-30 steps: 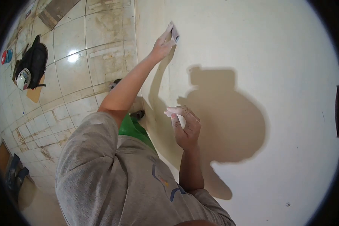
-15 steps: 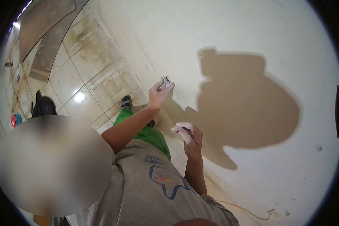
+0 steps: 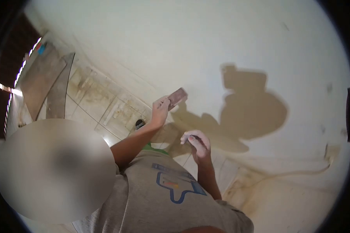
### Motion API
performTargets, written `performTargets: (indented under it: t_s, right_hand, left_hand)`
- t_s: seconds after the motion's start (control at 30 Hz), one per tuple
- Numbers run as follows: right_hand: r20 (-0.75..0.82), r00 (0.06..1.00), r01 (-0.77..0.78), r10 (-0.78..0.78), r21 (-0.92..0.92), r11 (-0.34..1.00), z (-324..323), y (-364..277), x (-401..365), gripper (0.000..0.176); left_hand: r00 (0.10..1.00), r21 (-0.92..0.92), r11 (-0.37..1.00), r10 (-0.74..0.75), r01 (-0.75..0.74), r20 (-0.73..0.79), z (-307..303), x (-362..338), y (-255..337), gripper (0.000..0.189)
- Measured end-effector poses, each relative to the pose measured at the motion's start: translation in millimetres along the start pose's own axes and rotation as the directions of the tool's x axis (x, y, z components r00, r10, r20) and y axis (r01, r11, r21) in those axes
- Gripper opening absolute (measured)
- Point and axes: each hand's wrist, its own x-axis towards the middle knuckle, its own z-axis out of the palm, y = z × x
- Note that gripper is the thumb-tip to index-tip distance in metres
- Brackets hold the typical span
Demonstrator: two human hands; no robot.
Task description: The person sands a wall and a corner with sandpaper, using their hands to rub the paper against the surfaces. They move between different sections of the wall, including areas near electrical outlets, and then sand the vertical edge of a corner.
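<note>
My left hand (image 3: 160, 111), whitened with dust, is closed on a flat reddish-brown piece of sandpaper (image 3: 178, 98). The sandpaper sticks out past the fingertips and overlaps the white wall (image 3: 206, 35) in this view. Lower and to the right, my right hand (image 3: 200, 143) is also dusty, held in front of my grey shirt (image 3: 144, 186). Its fingers curl in against the thumb, and a small greyish bit shows between them; I cannot tell what it is.
A large shadow (image 3: 252, 108) falls on the wall. Brown boards (image 3: 46, 77) lie on the stained tile floor (image 3: 95, 99) at the left. A cable (image 3: 291, 174) runs to the wall's lower right. A blurred oval (image 3: 54, 171) covers the lower left.
My left hand has turned, so the sandpaper's broad reddish face now shows. My right hand's fingers have curled in more tightly. The view has shifted, and the shadow looks smaller.
</note>
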Motion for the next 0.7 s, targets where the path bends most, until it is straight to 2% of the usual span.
performTargets:
  t_s: [0.07, 0.13, 0.17, 0.23, 0.33, 0.43, 0.53, 0.63, 0.7]
  right_hand:
    - [-0.098, 0.991, 0.082, -0.090, -0.082, 0.993, -14.5, 1.5, -32.6, 0.018]
    - [-0.187, 0.954, 0.199, -0.233, -0.185, 0.962, -31.0, 2.2, -53.4, 0.018]
    - [-0.311, 0.899, 0.249, -0.309, -0.217, 0.944, -31.8, 2.6, -63.8, 0.019]
    - [-0.509, 0.742, 0.319, -0.437, -0.305, 0.897, -35.4, 2.2, -69.6, 0.022]
    - [-0.472, 0.708, 0.405, -0.524, -0.337, 0.850, -40.4, -8.5, -88.2, 0.030]
    - [-0.373, 0.817, 0.328, -0.440, -0.326, 0.887, -49.3, -5.0, -89.9, 0.033]
    - [-0.440, 0.743, 0.349, -0.504, -0.389, 0.853, -39.5, -6.6, -95.7, 0.037]
    - [-0.369, 0.662, 0.343, -0.652, -0.625, 0.702, -33.3, -11.0, -114.1, 0.035]
    - [-0.362, 0.652, 0.384, -0.666, -0.600, 0.702, -28.6, -11.7, -127.5, 0.033]
  left_hand:
    - [0.994, -0.016, 0.999, -0.049, 0.051, 0.097, 48.0, -54.4, 33.2, 0.026]
    - [0.956, -0.033, 0.992, -0.107, 0.120, 0.273, 69.2, -88.6, 44.7, 0.030]
    - [0.927, -0.041, 0.986, -0.137, 0.162, 0.350, 76.2, -107.5, 47.7, 0.033]
    - [0.901, 0.014, 0.980, -0.186, 0.196, 0.391, 82.4, -129.6, 52.4, 0.032]
    - [0.878, 0.136, 0.981, -0.186, 0.139, 0.441, 80.3, -160.4, 59.8, 0.031]
    - [0.880, 0.241, 0.968, -0.168, 0.063, 0.445, 86.8, -168.3, 74.2, 0.030]
    - [0.901, 0.339, 0.941, -0.149, 0.002, 0.408, 93.6, -181.2, 85.1, 0.028]
    - [0.916, 0.399, 0.915, -0.116, -0.051, 0.384, 96.0, -192.3, 86.3, 0.022]
    - [0.917, 0.482, 0.870, -0.103, -0.105, 0.385, 93.0, -199.6, 90.4, 0.019]
